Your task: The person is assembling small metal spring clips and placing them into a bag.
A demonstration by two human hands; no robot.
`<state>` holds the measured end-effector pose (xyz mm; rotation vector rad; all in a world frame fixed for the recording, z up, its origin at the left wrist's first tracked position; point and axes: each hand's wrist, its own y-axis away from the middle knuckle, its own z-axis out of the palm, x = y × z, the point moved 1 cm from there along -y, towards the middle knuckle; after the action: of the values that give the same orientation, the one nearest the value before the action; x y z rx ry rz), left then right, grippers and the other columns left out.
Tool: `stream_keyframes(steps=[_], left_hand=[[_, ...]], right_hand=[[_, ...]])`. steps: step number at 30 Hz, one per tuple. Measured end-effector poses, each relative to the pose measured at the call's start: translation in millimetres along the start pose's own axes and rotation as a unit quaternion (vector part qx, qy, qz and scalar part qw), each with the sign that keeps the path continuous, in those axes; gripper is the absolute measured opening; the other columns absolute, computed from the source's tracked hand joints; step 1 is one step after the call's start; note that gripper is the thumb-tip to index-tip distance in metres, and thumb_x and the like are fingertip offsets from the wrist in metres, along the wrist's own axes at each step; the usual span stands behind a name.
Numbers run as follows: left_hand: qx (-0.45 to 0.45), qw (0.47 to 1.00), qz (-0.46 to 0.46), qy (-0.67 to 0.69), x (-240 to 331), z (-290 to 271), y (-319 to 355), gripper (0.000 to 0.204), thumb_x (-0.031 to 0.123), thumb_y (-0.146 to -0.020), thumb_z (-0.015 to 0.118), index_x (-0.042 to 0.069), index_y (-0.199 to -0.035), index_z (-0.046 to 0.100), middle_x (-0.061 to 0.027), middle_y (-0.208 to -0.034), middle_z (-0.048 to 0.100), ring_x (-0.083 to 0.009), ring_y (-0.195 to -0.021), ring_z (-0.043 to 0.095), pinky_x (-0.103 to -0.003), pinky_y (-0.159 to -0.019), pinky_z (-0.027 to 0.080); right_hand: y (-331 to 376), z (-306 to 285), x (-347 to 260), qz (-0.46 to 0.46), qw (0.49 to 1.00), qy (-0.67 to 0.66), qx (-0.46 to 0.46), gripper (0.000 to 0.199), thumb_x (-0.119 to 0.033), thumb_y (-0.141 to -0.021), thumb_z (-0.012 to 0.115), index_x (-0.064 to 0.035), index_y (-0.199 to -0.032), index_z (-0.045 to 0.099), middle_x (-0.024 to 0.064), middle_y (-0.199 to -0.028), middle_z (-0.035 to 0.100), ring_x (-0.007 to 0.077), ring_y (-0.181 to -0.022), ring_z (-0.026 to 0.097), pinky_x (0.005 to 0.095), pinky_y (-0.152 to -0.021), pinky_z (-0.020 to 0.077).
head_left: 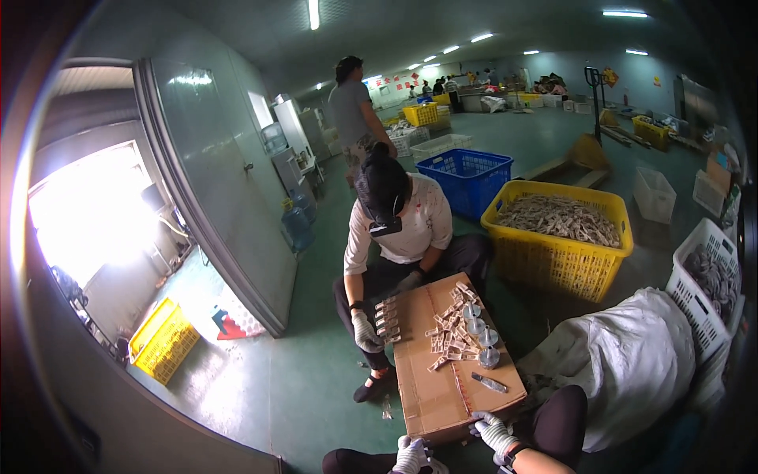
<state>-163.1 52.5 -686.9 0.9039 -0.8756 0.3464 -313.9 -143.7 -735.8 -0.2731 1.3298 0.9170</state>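
My left hand (410,456), in a white glove, rests at the near edge of a brown cardboard box (430,387) used as a low table; whether it holds anything is hidden. At the box's near right corner, my gloved right hand (493,431) lies with fingers spread, holding nothing. A small knife (489,383) sits on the box just beyond it. Small pale pieces (450,332) and round metal cans (483,340) are heaped in the middle. Opposite me a seated person's gloved hand (365,330) holds a row of pieces at the far edge.
A yellow crate (564,261) of pale pieces and a blue crate (466,178) stand behind the box. A white sack (632,363) and a white basket (707,288) lie at my right. Another person stands farther back. A large grey door (213,182) is at left.
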Motion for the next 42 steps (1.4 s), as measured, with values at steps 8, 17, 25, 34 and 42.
stream_keyframes(steps=[8, 17, 25, 34, 42], left_hand=[[0.003, 1.000, 0.000, 0.013, -5, 3, -1, 0.006, 0.014, -0.090, 0.052, 0.010, -0.093, 0.053, -0.0023, -0.064, 0.048, -0.0167, -0.049, 0.048, -0.030, -0.040, 0.040], [-0.001, 1.000, -0.006, 0.024, -8, -2, -7, 0.006, 0.015, -0.092, 0.052, 0.011, -0.096, 0.052, -0.0020, -0.066, 0.049, -0.0164, -0.049, 0.049, -0.030, -0.040, 0.041], [-0.004, 1.000, -0.008, -0.002, -6, 0, -4, 0.008, 0.013, -0.090, 0.052, 0.010, -0.097, 0.052, -0.0030, -0.068, 0.050, -0.0161, -0.052, 0.050, -0.030, -0.041, 0.042], [0.002, 1.000, 0.004, -0.005, -4, 0, -1, 0.008, 0.015, -0.089, 0.054, 0.009, -0.096, 0.054, -0.0031, -0.064, 0.049, -0.0158, -0.049, 0.048, -0.029, -0.040, 0.040], [-0.002, 1.000, 0.004, 0.002, -10, -6, -8, 0.007, 0.014, -0.090, 0.052, 0.011, -0.097, 0.053, -0.0022, -0.065, 0.049, -0.0153, -0.048, 0.047, -0.028, -0.039, 0.039]], right_hand=[[1, -5, 10, 0.031, 0.999, -0.007, -0.012, 0.028, -0.001, -0.096, 0.046, -0.0079, -0.121, 0.057, 0.0057, -0.097, 0.063, 0.0146, -0.083, 0.062, 0.0288, -0.073, 0.0525], [3, 0, 0, 0.015, 1.000, 0.005, -0.010, 0.028, -0.001, -0.095, 0.045, -0.0081, -0.120, 0.057, 0.0058, -0.094, 0.064, 0.0143, -0.079, 0.060, 0.0282, -0.072, 0.0512], [2, -2, 4, 0.007, 1.000, -0.001, -0.009, 0.029, 0.000, -0.095, 0.045, -0.0078, -0.120, 0.057, 0.0058, -0.095, 0.064, 0.0141, -0.080, 0.060, 0.0277, -0.071, 0.0511], [3, -2, 3, 0.010, 1.000, -0.004, -0.011, 0.029, 0.001, -0.095, 0.045, -0.0071, -0.119, 0.058, 0.0044, -0.098, 0.062, 0.0142, -0.081, 0.061, 0.0273, -0.072, 0.0522], [-1, -1, 7, -0.013, 1.000, -0.003, -0.008, 0.026, -0.001, -0.096, 0.046, -0.0074, -0.118, 0.058, 0.0091, -0.097, 0.066, 0.0172, -0.081, 0.064, 0.0314, -0.076, 0.0550]])
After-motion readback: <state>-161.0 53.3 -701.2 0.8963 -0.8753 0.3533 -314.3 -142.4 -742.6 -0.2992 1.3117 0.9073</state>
